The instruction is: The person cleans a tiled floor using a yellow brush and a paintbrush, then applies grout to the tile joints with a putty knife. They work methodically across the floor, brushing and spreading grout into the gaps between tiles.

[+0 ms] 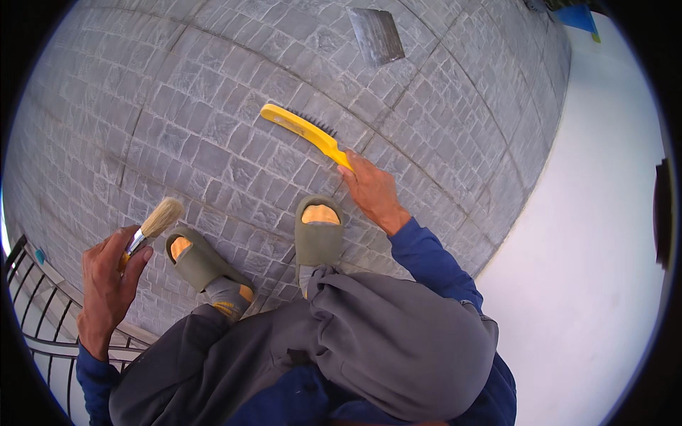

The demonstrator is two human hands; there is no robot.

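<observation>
My left hand [112, 273] is closed round the handle of a paintbrush [160, 217], its pale bristles pointing up and to the right beside my left slipper. My right hand [373, 192] grips the yellow handle of a wire brush [295, 122], which reaches up and left over the paving [199, 142] with its dark bristles along the upper side. My feet, in olive slippers [318, 241], are on the grey patterned tiles below the brushes. Farther off, a flat grey metal plate or scraper [376, 37] lies on the tiles.
A white wall [568, 298] runs along the right. A black metal railing [50, 305] stands at the lower left, with a small teal object [40, 255] near it. At the top right is a blue item [574, 20], partly cut off by the lens rim.
</observation>
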